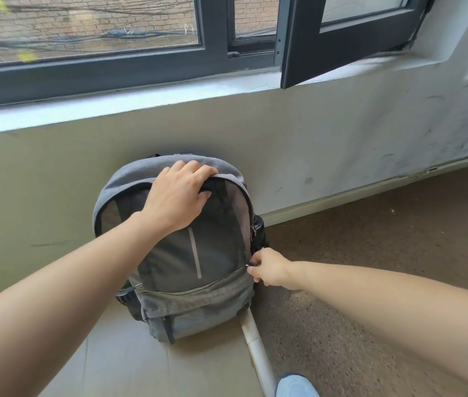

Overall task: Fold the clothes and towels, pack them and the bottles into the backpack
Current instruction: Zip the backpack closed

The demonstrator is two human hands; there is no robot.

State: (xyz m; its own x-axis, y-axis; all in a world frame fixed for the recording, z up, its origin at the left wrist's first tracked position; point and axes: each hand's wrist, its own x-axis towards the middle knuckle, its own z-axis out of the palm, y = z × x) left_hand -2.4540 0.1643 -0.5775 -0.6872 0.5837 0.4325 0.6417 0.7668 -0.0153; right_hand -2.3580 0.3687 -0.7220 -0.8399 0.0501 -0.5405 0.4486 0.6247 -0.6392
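The left hand (180,193) grips the top of the grey fabric backpack (198,253) beneath its palm; the right hand (270,267) pinches a small metal zipper pull (247,265) at its fingertips.

1. Backpack (187,253): its fabric hides whatever is inside.
2. Left hand (180,193): grips the backpack's top; the palm and the part beneath it are covered.
3. Right hand (268,267): pinches a zip pull (248,265) at the backpack's side; the pull is too small to make out.
4. Dark object (260,224) behind the backpack's right side: mostly hidden, cannot be identified.
5. Shoe (295,386) and white pipe (255,345): cut off by the bottom edge.
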